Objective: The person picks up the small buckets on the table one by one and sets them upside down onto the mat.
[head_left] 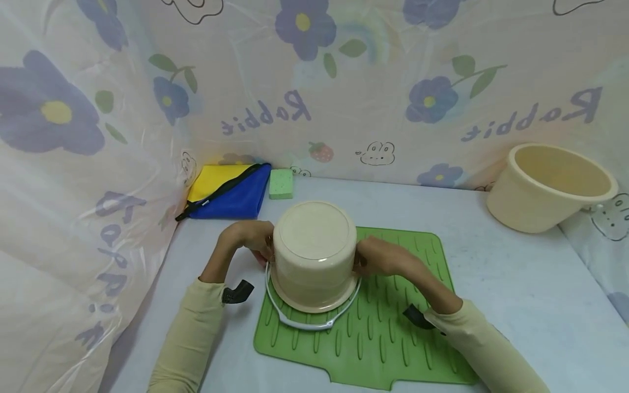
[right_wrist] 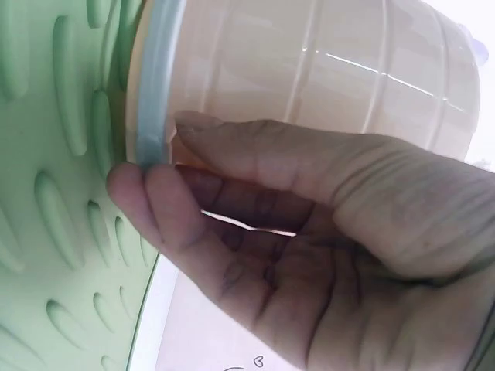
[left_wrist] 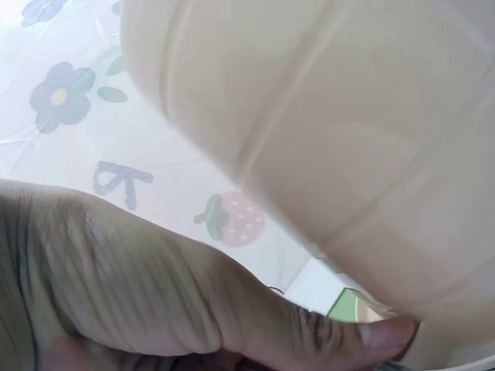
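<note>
A cream plastic bucket (head_left: 315, 256) stands upside down over the green ridged mat (head_left: 363, 349), its round bottom facing up. Its white handle (head_left: 307, 326) hangs in a loop around the front of the rim. On the bucket's left side, my left hand (head_left: 255, 239) grips low near the rim; the left wrist view has the thumb (left_wrist: 387, 334) at the rim, with the other fingers mostly hidden. From the right, my right hand (head_left: 380, 256) pinches the rim by the handle's end, thumb (right_wrist: 232, 147) against the wall and curled fingers at the rim's edge.
A larger cream tub (head_left: 521, 202) stands upright at the back right. Toward the back left lie a folded yellow and blue cloth (head_left: 231, 194) with black trim and a green sponge (head_left: 281, 184). Flower-printed curtains (head_left: 354, 109) border the white table at the back and sides.
</note>
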Action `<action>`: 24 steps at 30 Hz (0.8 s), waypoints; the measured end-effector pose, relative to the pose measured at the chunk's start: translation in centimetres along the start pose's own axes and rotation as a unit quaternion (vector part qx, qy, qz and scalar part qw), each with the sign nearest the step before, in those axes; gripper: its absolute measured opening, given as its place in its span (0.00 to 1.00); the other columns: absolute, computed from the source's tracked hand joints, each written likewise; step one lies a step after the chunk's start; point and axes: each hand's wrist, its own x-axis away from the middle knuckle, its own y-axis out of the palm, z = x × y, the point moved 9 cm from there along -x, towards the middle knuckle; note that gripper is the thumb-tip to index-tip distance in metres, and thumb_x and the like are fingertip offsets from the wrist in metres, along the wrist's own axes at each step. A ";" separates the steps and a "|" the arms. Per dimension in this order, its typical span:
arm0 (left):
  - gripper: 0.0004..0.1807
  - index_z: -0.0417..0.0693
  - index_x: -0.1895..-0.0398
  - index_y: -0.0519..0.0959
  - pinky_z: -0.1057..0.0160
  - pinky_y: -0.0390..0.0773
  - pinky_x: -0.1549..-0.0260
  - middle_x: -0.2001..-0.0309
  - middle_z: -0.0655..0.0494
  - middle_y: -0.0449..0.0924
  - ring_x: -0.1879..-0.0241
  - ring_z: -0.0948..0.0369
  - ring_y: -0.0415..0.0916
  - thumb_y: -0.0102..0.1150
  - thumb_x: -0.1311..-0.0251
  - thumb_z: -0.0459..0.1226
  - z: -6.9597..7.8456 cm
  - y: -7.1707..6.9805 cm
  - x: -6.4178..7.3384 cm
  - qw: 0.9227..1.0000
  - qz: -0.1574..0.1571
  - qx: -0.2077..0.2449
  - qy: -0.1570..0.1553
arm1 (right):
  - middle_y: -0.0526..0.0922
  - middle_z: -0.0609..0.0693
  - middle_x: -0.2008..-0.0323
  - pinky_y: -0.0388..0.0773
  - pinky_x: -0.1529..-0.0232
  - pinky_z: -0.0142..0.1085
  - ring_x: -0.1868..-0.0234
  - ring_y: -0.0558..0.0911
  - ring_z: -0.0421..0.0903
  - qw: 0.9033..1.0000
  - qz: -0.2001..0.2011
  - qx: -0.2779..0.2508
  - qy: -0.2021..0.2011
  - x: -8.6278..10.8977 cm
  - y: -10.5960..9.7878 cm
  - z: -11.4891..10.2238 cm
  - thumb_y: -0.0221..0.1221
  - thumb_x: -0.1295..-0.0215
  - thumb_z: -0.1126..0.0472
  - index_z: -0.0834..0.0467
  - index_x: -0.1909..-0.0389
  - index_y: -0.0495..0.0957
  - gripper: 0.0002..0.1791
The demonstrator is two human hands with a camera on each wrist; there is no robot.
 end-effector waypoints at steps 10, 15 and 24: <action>0.17 0.35 0.49 0.83 0.58 0.91 0.58 0.59 0.46 0.87 0.66 0.60 0.85 0.69 0.42 0.21 0.0 -0.5 -0.1 0.999 0.029 0.003 0.013 | 0.89 0.51 0.66 0.81 0.67 0.30 0.71 0.81 0.38 1.000 -0.008 0.005 -0.011 -0.2 -0.1 -0.2 0.72 0.37 0.66 0.61 0.60 0.88 0.06; 0.16 0.37 0.50 0.84 0.59 0.91 0.60 0.59 0.46 0.88 0.65 0.60 0.86 0.70 0.42 0.23 0.0 -0.5 -0.2 0.999 0.034 -0.012 0.012 | 0.91 0.52 0.64 0.81 0.66 0.29 0.69 0.82 0.38 1.000 -0.009 -0.009 -0.009 -0.3 0.1 0.0 0.71 0.38 0.68 0.61 0.58 0.88 0.08; 0.17 0.37 0.51 0.84 0.59 0.92 0.61 0.59 0.46 0.89 0.67 0.58 0.86 0.72 0.44 0.22 0.3 -0.7 -0.3 0.998 0.049 -0.027 -0.005 | 0.91 0.53 0.62 0.84 0.62 0.30 0.65 0.83 0.38 0.999 -0.021 -0.012 -0.028 -0.2 0.0 0.1 0.69 0.36 0.68 0.61 0.57 0.87 0.08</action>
